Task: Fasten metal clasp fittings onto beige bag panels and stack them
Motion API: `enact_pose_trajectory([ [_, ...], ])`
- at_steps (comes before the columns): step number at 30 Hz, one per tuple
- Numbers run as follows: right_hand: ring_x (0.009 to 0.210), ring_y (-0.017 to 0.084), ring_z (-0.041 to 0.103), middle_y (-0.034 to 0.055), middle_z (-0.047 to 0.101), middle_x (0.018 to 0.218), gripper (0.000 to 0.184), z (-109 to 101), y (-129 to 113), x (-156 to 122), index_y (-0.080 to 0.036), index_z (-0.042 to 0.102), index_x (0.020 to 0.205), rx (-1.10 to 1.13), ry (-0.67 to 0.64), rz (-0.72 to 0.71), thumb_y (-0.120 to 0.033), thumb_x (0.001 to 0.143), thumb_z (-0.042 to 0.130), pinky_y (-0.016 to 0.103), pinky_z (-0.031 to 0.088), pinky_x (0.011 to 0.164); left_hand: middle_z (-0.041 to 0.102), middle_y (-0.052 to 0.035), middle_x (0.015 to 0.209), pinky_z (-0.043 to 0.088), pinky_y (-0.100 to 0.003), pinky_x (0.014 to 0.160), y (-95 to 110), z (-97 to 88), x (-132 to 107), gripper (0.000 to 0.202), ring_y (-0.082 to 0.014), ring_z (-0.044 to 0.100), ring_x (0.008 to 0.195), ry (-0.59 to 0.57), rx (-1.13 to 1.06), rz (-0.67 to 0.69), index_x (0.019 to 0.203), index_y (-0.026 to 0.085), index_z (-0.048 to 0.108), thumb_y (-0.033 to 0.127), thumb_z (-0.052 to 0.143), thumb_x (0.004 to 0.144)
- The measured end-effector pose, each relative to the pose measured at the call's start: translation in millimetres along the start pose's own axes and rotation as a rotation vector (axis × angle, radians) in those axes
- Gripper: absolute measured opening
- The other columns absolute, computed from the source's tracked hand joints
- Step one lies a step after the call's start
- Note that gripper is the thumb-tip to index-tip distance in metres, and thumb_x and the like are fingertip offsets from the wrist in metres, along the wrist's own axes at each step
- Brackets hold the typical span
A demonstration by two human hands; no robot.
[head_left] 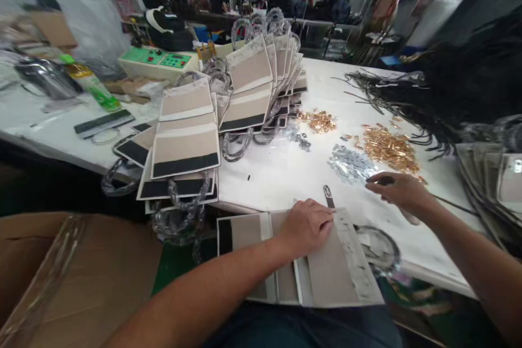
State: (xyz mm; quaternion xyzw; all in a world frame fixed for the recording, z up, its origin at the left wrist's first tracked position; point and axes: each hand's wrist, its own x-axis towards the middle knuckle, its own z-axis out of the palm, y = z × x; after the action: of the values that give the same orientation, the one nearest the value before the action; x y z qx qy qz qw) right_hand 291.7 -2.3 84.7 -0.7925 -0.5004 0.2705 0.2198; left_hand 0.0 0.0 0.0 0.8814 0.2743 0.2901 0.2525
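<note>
A beige bag panel [285, 277] with white seams and a dark end strip lies across my lap, against the table's front edge. My left hand [308, 228] is closed on its upper edge, fingers curled. Beside those fingers a short grey strap with a metal fitting [327, 192] sticks out onto the table. A plastic-wrapped ring handle [379, 250] extends from the panel's right side. My right hand [402, 193] pinches thumb and forefinger together at the edge of a pile of flat silver metal pieces [350, 164]; what is between the fingertips is too small to make out.
Gold-coloured metal pieces [389, 147] lie behind the silver pile. Stacked panels with wrapped handles [185, 147] cover the table's left middle. Dark cords [379, 92] and more panels [485, 174] are at right. A green-labelled bottle [95, 87] and a cardboard box [101, 266] are left.
</note>
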Motion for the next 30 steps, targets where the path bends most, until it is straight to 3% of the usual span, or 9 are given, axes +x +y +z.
enact_pose_trajectory([
  [5,0.068,0.021,0.067,0.0052,0.077,0.078,0.039,15.0,-17.4,-20.3,-0.021,0.085,0.099,-0.072,-0.378,-0.178,-0.052,0.08,0.072,0.031,0.05,0.062,0.08,0.0,0.123,0.052,-0.045,0.094,1.0,1.6,2.2,0.016,-0.025,0.069,0.11,-0.003,-0.024,-0.021,0.104,0.021,0.081,0.022,0.068,0.096],
  [9,0.071,0.021,0.067,0.0039,0.079,0.085,0.034,31.7,-33.7,-35.7,-0.022,0.086,0.098,-0.039,-0.499,-0.221,-0.049,0.083,0.071,0.03,0.051,0.065,0.08,0.002,0.124,0.052,-0.044,0.095,1.8,1.1,2.9,0.019,-0.0246,0.069,0.11,0.002,-0.051,-0.053,0.109,0.025,0.081,0.021,0.067,0.097],
  [13,0.068,0.02,0.063,0.0018,0.073,0.073,0.033,41.2,-36.5,-39.1,-0.021,0.084,0.099,-0.016,-0.534,-0.219,-0.045,0.081,0.071,0.03,0.049,0.066,0.08,0.0009,0.122,0.052,-0.043,0.098,3.3,-1.1,3.6,0.019,-0.0251,0.07,0.112,-0.003,-0.083,-0.086,0.111,0.025,0.079,0.022,0.072,0.094],
  [20,0.07,0.02,0.062,0.0011,0.073,0.074,0.03,45.8,-28.0,-32.6,-0.022,0.085,0.096,-0.044,-0.566,-0.221,-0.042,0.079,0.07,0.031,0.046,0.066,0.079,-0.0057,0.115,0.053,-0.043,0.096,3.2,-2.4,3.0,0.035,-0.0272,0.07,0.108,-0.014,-0.063,-0.169,0.121,0.023,0.075,0.035,0.082,0.09],
  [30,0.073,0.02,0.062,-0.0005,0.072,0.074,0.021,47.8,-37.3,-37.1,-0.023,0.077,0.084,-0.094,-0.521,-0.223,-0.038,0.073,0.067,0.031,0.046,0.069,0.08,-0.0002,0.119,0.05,-0.042,0.097,2.2,-1.4,2.4,0.015,-0.0249,0.069,0.112,0.004,-0.08,-0.097,0.11,0.023,0.075,0.026,0.077,0.095],
])
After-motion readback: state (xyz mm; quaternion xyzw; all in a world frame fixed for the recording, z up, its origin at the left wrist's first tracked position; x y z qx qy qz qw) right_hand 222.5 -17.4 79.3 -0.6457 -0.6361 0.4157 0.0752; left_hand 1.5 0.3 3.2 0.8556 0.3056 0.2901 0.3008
